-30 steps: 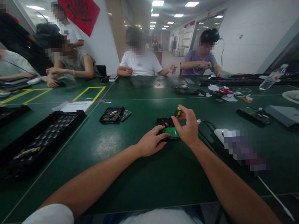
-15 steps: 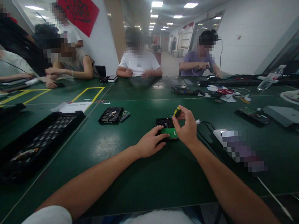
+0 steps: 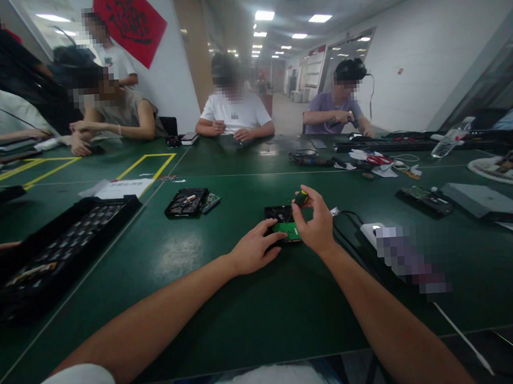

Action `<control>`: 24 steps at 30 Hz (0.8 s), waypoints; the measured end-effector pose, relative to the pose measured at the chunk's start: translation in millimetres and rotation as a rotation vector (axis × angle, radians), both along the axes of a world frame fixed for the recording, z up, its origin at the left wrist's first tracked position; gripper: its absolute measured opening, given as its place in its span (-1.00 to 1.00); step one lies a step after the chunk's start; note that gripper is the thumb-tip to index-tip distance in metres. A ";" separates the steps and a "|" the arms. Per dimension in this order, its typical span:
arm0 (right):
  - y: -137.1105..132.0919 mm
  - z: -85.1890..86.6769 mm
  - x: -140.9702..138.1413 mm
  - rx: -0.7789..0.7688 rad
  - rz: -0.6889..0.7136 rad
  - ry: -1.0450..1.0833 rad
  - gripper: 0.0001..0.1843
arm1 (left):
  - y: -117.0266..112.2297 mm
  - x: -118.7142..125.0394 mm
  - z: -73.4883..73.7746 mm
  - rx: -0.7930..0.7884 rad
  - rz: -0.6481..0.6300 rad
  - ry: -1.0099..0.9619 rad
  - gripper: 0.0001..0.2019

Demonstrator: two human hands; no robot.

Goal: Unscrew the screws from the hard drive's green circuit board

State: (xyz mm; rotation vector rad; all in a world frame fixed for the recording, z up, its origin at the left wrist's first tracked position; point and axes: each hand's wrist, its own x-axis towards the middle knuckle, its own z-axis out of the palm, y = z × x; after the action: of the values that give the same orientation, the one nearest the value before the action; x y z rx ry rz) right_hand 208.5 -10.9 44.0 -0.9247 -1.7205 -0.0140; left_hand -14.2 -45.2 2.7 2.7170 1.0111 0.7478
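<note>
A black hard drive (image 3: 279,215) with a green circuit board (image 3: 288,230) lies on the green table in front of me. My left hand (image 3: 254,251) rests on its near left edge, fingers curled against it and holding it down. My right hand (image 3: 313,220) is closed on a small screwdriver (image 3: 301,198) with a yellow and black handle, held upright over the drive's right side. The tip of the screwdriver is hidden behind my fingers.
A second opened drive (image 3: 186,202) with a loose board lies to the left. A long black tray (image 3: 57,244) sits at the left edge. A white power strip (image 3: 372,231) and black cable lie right of my hand. Other people work across the table (image 3: 246,308).
My hands stay on the drive. The right hand's fingers have closed more tightly round the screwdriver handle. The view has tilted slightly.
</note>
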 end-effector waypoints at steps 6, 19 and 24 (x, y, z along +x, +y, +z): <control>-5.1 4.2 -2.6 0.015 0.037 -0.027 -0.44 | -1.5 -0.3 1.6 -0.003 0.003 -0.010 -0.57; -3.1 0.5 -3.5 -0.017 0.063 0.044 -0.40 | 0.4 -0.6 -2.0 -0.003 0.009 0.006 -0.56; -4.2 5.3 -1.6 -0.008 0.007 -0.001 -0.43 | -0.4 -0.6 -0.8 -0.003 0.003 0.000 -0.56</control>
State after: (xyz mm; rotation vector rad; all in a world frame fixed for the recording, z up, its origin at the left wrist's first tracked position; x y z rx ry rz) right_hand 206.8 -15.2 49.3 -0.9250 -1.7251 -0.0031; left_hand -14.9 -45.5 1.9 2.7136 1.0165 0.7458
